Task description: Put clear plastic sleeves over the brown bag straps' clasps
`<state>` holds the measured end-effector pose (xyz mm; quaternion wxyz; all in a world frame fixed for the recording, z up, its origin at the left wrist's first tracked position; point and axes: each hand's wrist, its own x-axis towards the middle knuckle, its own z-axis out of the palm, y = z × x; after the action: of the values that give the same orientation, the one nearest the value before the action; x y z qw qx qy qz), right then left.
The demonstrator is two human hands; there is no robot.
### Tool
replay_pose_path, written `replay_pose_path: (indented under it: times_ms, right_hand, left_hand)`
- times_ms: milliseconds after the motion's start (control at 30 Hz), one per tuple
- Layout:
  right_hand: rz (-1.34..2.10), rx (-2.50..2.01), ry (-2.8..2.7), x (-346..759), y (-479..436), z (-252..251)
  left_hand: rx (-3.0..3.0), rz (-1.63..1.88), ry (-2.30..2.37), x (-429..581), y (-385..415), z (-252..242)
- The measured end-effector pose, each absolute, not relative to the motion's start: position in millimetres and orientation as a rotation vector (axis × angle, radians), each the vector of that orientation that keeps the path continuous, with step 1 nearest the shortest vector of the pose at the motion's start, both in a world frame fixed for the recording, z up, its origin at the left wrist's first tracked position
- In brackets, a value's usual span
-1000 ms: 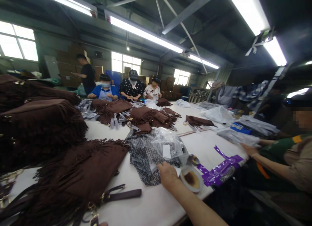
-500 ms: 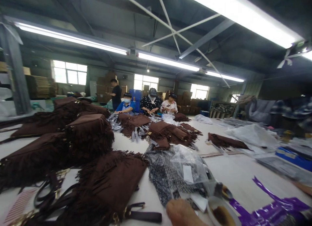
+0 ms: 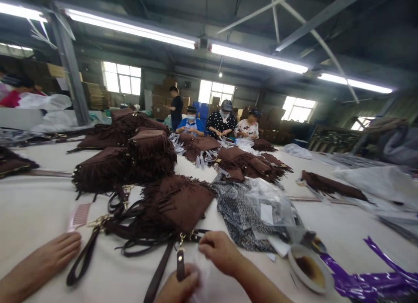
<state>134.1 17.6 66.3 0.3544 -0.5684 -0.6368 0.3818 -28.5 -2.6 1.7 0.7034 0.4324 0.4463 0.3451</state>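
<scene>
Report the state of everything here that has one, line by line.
Left hand: closed on the brown wrist strap
Right hand: fingers curled, grip unclear
Front fringed bag: laid down, fringe splayed
Pink comb: lying unheld
Bowl: uncovered, brown substance inside
Clear plastic bag: crumpled
Fluorescent lights: lit

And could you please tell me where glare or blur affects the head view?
In the head view, tube lights and windows look blown out; in the head view, purple plastic shows glare, and the left hand looks somewhat blurred.
</scene>
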Motion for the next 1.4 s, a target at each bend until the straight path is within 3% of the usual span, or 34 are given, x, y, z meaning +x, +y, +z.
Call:
replay_pose_path:
  times_ms: [267,600,733,900,1400]
  right_hand:
    - [1.625,-1.411,-0.842,135,-12,16]
    - [1.079,-1.582,-1.217,143,-8,42]
    - [1.109,-1.621,-1.354,147,-26,43]
    - [1.134,-1.679,-1.436,135,-48,46]
    - [1.251,-1.624,-1.392,129,-51,49]
  left_hand:
    - [0.720,0.823,0.800,-22,-11,1]
    - [0.594,0.637,0.830,-42,-27,17]
    - [0.581,0.613,0.795,-62,-24,35]
    - [0.715,0.859,0.806,-64,10,53]
    - [1.016,0.859,1.055,-53,10,47]
